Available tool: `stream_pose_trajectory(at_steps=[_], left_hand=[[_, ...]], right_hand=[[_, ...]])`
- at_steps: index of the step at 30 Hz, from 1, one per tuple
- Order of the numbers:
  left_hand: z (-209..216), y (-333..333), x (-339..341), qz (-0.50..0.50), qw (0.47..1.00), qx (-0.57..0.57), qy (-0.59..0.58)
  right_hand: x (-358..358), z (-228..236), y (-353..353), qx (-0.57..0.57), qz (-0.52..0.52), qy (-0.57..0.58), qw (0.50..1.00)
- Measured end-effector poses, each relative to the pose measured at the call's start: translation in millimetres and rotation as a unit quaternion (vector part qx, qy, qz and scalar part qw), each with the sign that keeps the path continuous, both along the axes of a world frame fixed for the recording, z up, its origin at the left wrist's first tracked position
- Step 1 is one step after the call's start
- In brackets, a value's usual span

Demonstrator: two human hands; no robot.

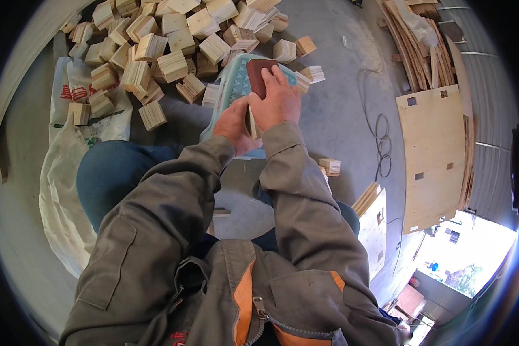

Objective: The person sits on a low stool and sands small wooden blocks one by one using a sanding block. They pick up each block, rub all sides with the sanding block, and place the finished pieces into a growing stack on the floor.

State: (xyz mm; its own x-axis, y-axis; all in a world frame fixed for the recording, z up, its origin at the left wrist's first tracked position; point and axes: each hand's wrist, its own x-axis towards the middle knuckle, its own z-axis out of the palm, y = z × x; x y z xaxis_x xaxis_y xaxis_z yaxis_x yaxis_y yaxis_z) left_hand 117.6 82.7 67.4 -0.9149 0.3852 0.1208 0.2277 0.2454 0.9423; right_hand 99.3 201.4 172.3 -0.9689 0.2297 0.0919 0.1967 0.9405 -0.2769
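Observation:
My right hand [278, 102] is closed on a reddish-brown flat block [256, 75] that looks like a sanding sponge, its fingers laid along the top. Beside it, my left hand [234, 122] grips a pale wooden block [251, 123], mostly covered by both hands. The two hands are close together, with the brown block beside or against the wooden one; the contact is hidden. Beneath them stands a light blue plastic stool [229, 86] with a patterned top.
A large heap of plywood blocks [181, 41] lies beyond the stool. White sacks [69, 173] are at the left. Large plywood panels [432, 155] and wood strips [412, 43] stand at the right, near a looped cable [382, 130]. A small block [330, 166] lies by my right forearm.

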Motion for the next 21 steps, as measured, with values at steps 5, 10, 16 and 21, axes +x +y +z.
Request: stream_pose_trajectory(at_steps=[5,10,16,21], left_hand=[[-7,-1,1,0.018,0.999,-0.002,0.031],[-20,1,-1,0.035,0.996,0.012,0.076],[-7,-1,2,0.026,0.995,0.001,0.092],[-16,3,3,0.041,0.994,0.010,0.100]], right_hand=[[36,-12,-3,-0.012,0.041,0.081,0.996],[125,-6,-9,-0.013,0.086,0.086,0.992],[177,-2,-13,-0.032,0.083,0.092,0.992],[141,-5,-10,-0.013,0.089,0.110,0.990]])
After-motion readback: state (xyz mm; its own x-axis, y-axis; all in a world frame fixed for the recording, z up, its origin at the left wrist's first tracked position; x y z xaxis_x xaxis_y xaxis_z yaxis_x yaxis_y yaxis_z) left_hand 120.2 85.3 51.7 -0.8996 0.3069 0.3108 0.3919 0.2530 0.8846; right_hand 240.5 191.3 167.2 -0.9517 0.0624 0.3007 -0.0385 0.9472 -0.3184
